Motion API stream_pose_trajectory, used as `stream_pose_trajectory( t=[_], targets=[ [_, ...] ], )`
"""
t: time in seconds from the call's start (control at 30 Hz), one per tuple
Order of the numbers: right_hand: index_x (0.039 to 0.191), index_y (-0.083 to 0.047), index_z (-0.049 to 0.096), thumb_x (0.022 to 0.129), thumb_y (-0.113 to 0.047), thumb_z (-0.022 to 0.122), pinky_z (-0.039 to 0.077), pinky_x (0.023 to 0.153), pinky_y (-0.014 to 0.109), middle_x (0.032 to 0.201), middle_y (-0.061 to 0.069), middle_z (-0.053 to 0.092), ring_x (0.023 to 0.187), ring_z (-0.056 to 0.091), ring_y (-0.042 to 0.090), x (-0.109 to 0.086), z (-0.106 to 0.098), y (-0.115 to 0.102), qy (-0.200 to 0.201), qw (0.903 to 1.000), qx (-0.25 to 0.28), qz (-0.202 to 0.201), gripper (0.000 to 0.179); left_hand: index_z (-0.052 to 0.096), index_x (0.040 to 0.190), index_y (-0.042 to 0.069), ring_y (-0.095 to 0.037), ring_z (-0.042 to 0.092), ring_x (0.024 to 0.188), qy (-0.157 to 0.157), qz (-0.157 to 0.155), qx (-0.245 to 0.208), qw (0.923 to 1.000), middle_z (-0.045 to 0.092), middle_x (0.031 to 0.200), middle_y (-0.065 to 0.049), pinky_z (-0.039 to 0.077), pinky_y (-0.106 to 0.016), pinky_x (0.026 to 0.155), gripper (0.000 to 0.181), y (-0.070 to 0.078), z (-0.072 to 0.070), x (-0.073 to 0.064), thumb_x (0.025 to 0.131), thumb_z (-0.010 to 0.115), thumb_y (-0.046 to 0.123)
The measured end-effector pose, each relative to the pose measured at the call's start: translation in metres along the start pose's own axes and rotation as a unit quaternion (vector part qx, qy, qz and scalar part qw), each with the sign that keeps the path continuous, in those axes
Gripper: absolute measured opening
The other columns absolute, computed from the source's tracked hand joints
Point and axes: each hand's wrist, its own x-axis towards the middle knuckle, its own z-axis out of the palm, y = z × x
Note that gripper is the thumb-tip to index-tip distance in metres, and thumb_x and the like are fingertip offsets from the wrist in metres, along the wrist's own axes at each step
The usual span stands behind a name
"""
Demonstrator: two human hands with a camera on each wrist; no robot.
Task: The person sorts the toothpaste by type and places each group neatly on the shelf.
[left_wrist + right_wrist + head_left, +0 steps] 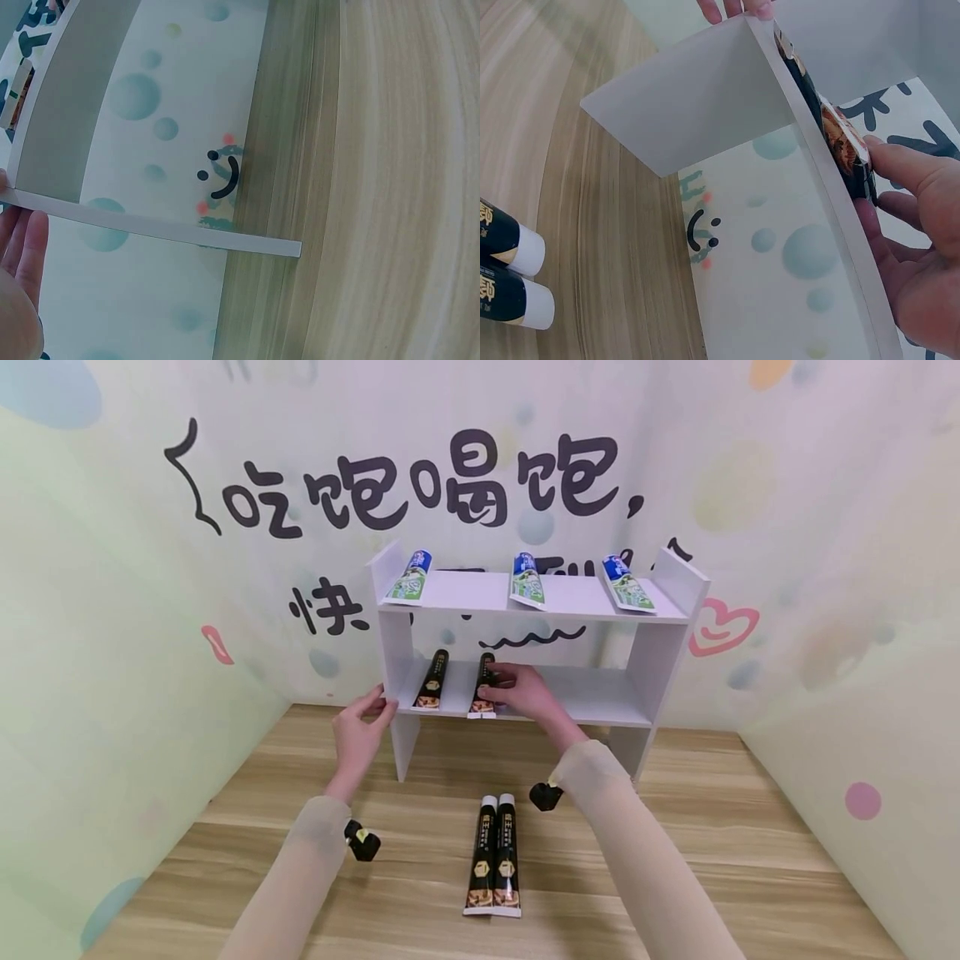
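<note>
"Pinching that black tube [484,677], is it, the right hand [525,690]?"

"Yes; thumb and fingers are closed on it, with no more gap than its width; the tube lies on the rack's lower shelf [600,693], crimped end at the front edge."

"And around it?"

"A neighbouring tube [431,681], also black, lies to its left, untouched; past that, the left hand [357,735] holds the rack's side panel [397,652] between thumb and fingers."

"How much seems done?"

"Three blue-and-green tubes [527,582] lie spaced along the upper shelf [570,595], so that row looks settled; the lower row seems partway; two loose tubes [507,860], side by side on the wooden table [420,860], are presumably what is left."
</note>
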Motion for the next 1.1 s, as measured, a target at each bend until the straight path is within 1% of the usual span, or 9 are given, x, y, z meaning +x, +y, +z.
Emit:
stream_pose_trajectory(
  t=[0.07,0.13,0.2,0.3,0.4,0.53,0.73,1.1],
  targets=[
    [0.145,-0.015,0.050,0.092,-0.033,0.070,0.050,0.104,0.043,0.141,0.014,0.057,0.126,0.059,0.030,-0.002,0.000,0.000,-0.006,0.9999,-0.008,-0.005,0.059,0.069,0.121,0.004,-0.025,0.071,0.082,0.000,0.000,0.002,1.0000,0.076,0.102,-0.017,0.045,-0.011,0.081,0.035,-0.001,0.000,-0.001,0.088,0.075,0.016],
    [0.146,-0.014,0.048,0.092,-0.032,0.069,0.050,0.106,0.044,0.144,0.014,0.055,0.128,0.057,0.030,-0.005,-0.001,0.000,-0.018,0.9998,-0.008,-0.012,0.061,0.069,0.120,0.004,-0.024,0.071,0.081,0.001,0.001,0.001,1.0000,0.076,0.102,-0.018,0.043,-0.007,0.079,0.035,-0.002,0.001,-0.001,0.088,0.075,0.016],
    [0.148,-0.012,0.045,0.091,-0.030,0.070,0.049,0.107,0.045,0.147,0.015,0.052,0.130,0.056,0.032,-0.008,-0.003,-0.001,-0.034,0.9992,0.000,-0.019,0.065,0.070,0.120,0.004,-0.017,0.070,0.079,0.003,0.002,0.001,1.0000,0.076,0.101,-0.018,0.042,-0.004,0.077,0.035,-0.002,0.001,-0.002,0.088,0.075,0.015],
    [0.150,-0.011,0.042,0.087,-0.028,0.074,0.048,0.108,0.046,0.149,0.017,0.050,0.133,0.053,0.034,-0.012,-0.005,-0.001,-0.056,0.9979,0.022,-0.025,0.073,0.069,0.120,0.003,-0.004,0.066,0.076,0.002,0.002,-0.004,1.0000,0.076,0.101,-0.018,0.042,-0.002,0.076,0.035,-0.003,0.001,-0.002,0.088,0.075,0.015],
    [0.151,-0.012,0.041,0.086,-0.029,0.076,0.049,0.107,0.046,0.149,0.017,0.050,0.133,0.052,0.034,-0.012,-0.006,0.000,-0.064,0.9971,0.030,-0.028,0.075,0.069,0.121,0.003,0.008,0.059,0.073,0.000,-0.002,-0.011,0.9999,0.076,0.101,-0.019,0.042,-0.001,0.076,0.036,-0.004,0.001,-0.001,0.088,0.075,0.016],
    [0.149,-0.013,0.044,0.087,-0.031,0.075,0.051,0.103,0.046,0.145,0.017,0.054,0.129,0.056,0.033,-0.012,-0.004,0.001,-0.047,0.9983,0.013,-0.033,0.071,0.068,0.121,0.003,0.016,0.054,0.071,-0.001,-0.006,-0.018,0.9998,0.076,0.101,-0.019,0.042,0.000,0.076,0.036,-0.004,0.002,0.000,0.089,0.074,0.016],
    [0.143,-0.016,0.053,0.089,-0.036,0.073,0.055,0.095,0.044,0.134,0.013,0.062,0.119,0.061,0.029,-0.012,0.000,0.001,-0.005,0.9988,-0.033,-0.035,0.061,0.068,0.121,0.002,0.020,0.053,0.070,-0.002,-0.003,-0.020,0.9998,0.075,0.101,-0.020,0.042,0.001,0.074,0.036,-0.004,0.002,0.001,0.089,0.074,0.015],
    [0.141,-0.016,0.055,0.090,-0.034,0.072,0.055,0.093,0.041,0.132,0.012,0.063,0.116,0.062,0.027,-0.014,0.003,0.002,0.010,0.9984,-0.035,-0.042,0.057,0.068,0.121,0.002,0.020,0.054,0.070,-0.002,-0.002,-0.020,0.9998,0.075,0.101,-0.020,0.044,0.000,0.068,0.036,-0.005,0.002,0.000,0.088,0.074,0.016]
  ],
)
